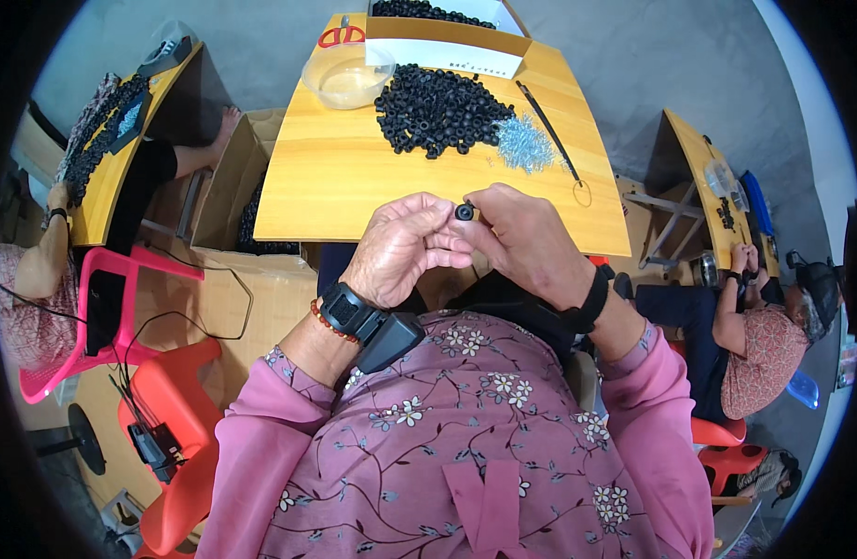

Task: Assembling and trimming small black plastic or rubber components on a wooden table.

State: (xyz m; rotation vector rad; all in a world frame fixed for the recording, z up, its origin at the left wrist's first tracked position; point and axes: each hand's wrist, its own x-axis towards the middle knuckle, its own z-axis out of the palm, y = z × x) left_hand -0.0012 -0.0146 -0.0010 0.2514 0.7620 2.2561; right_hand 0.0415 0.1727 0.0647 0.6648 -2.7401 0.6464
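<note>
A small black ring-shaped part [465, 212] with a hole in its middle is pinched between the thumb and fingers of my right hand [535, 240]. Right beside it, my left hand [400, 244] has thumb and forefinger pressed together; whatever they may hold is too small to make out. Both hands are just off the near edge of the wooden table [316, 186]. Beyond them lies a heap of similar black parts [433, 112]. Against its right side rests a pile of small silvery pieces [526, 144], perhaps screws or pins.
A clear plastic bowl [349, 82], red-handled scissors [342, 35] and a white-sided box [447, 54] of black parts stand at the back. A thin black stick [548, 129] lies right. A cardboard carton [225, 210] sits left on the floor. Other people work at side tables.
</note>
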